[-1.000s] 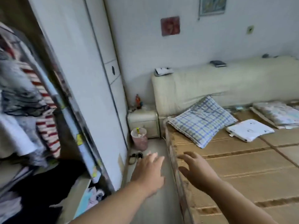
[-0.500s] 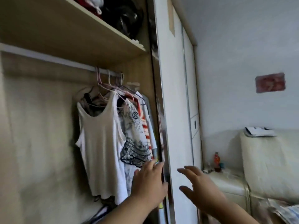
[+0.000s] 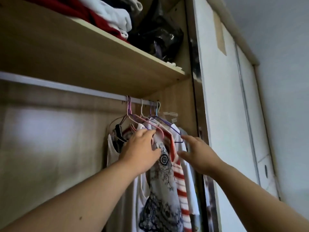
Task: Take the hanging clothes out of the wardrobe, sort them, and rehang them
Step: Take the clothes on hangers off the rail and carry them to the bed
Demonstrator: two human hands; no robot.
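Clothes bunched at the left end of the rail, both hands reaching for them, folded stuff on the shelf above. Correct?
One slip: the hanging clothes are bunched at the right end of the rail, by the sliding door, as the head view shows. The rest holds: left hand and right hand reach for them, folded clothes on the shelf above.

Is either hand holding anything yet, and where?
Nothing gripped yet: left hand touches the hanging clothes at their shoulders; right hand reaches, open, beside them.

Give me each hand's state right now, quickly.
Left hand: open, touching the white black-patterned hanging garment, not gripping it.
Right hand: open, spread, holding nothing.
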